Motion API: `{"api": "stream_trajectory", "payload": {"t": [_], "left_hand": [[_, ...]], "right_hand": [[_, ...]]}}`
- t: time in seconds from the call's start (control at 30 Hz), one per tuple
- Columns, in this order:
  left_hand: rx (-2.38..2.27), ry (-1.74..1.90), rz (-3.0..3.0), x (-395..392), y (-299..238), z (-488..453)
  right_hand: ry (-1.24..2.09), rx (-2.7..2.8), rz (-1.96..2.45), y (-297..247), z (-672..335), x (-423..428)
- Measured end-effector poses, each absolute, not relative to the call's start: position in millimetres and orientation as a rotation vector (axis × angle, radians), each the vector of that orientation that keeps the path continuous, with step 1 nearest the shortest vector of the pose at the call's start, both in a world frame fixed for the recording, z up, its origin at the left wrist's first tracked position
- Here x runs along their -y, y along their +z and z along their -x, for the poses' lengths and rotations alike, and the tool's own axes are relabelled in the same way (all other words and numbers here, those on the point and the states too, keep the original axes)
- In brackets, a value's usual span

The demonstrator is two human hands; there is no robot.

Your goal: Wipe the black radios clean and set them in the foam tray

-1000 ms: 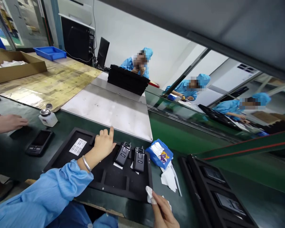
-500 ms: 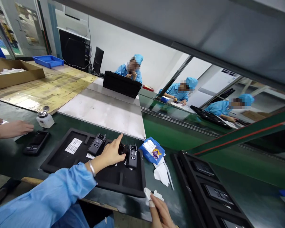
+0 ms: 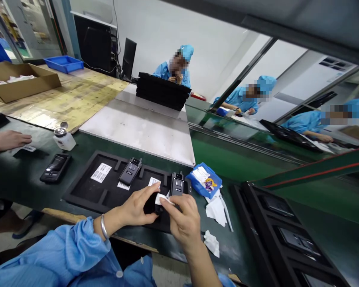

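the left hand point(image 3: 137, 208) was closed around a black device point(image 3: 151, 208), held just above the near edge of the black tray point(image 3: 86, 192). the right hand point(image 3: 183, 220) pinched a white wipe point(image 3: 160, 198) between thumb and fingers and pressed it on the device's top. two more handsets point(image 3: 130, 172) stood in the tray's far pockets, one at the middle and one at its right end, with paper slips beside them.

the tray lay on a dark green belt point(image 3: 215, 157) that ran away to the right. a blue packet point(image 3: 204, 180) of wipes sat just beside the tray, with loose tissues point(image 3: 217, 210) near it. another stack of trays point(image 3: 290, 243) holding devices sat at the right. on the left of the belt were a small bottle point(image 3: 64, 140), a lone handset point(image 3: 55, 168) and a co-worker's hand point(image 3: 9, 140). beyond the belt lay a grey metal plate point(image 3: 140, 131), a worn wooden board point(image 3: 68, 99), a cardboard box point(image 3: 21, 81) and a blue bin point(image 3: 64, 63). people in blue caps sat at further benches against a white wall.
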State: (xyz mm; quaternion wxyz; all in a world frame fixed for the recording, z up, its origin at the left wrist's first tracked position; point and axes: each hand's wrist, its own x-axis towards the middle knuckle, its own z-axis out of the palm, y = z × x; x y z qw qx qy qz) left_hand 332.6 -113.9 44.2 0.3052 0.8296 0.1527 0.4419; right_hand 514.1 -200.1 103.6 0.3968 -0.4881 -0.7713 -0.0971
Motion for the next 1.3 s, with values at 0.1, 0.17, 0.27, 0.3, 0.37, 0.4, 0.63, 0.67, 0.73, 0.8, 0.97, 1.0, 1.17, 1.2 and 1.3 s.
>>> {"api": "stream_trajectory", "payload": {"t": [0.1,0.17,0.27,0.3,0.37,0.4,0.63,0.67,0.73,0.8,0.97,1.0,1.17,1.2,1.3], "left_hand": [[-0.39,1.223,-2.209,113,41,-331],[-0.384,1.242,-2.202,112,40,-330],[-0.4,1.227,-2.176,111,40,-330],[-0.402,1.217,-2.169,110,40,-330],[-0.395,1.201,-2.158,109,40,-329],[-0.391,1.201,-2.154,109,40,-328],[-0.348,1.221,-2.156,108,41,-328],[-0.35,1.22,-2.15,108,42,-329],[-0.363,1.211,-2.132,107,43,-330],[-0.384,1.199,-2.138,107,43,-331],[-0.385,1.213,-2.194,105,44,-332],[-0.373,1.212,-2.192,105,44,-332],[-0.414,1.206,-2.133,104,42,-333],[-0.422,1.2,-2.129,104,41,-333],[-0.393,1.191,-2.14,104,40,-332]], "right_hand": [[-0.344,2.071,1.217,106,-511,187],[-0.38,2.101,1.221,108,-513,183],[-0.438,2.111,1.27,109,-524,179],[-0.454,2.093,1.303,109,-529,179],[-0.442,2.015,1.373,108,-538,180],[-0.413,1.965,1.403,107,-542,181],[-0.176,1.812,1.428,102,-537,197],[-0.145,1.804,1.421,102,-534,197],[-0.101,1.806,1.406,104,-527,194],[-0.125,1.875,1.385,107,-520,188],[-0.281,2.133,1.327,116,-511,178],[-0.299,2.157,1.326,116,-514,179],[-0.416,2.247,1.359,115,-539,192],[-0.43,2.224,1.376,116,-542,194],[-0.398,2.058,1.4,120,-537,192]]}}
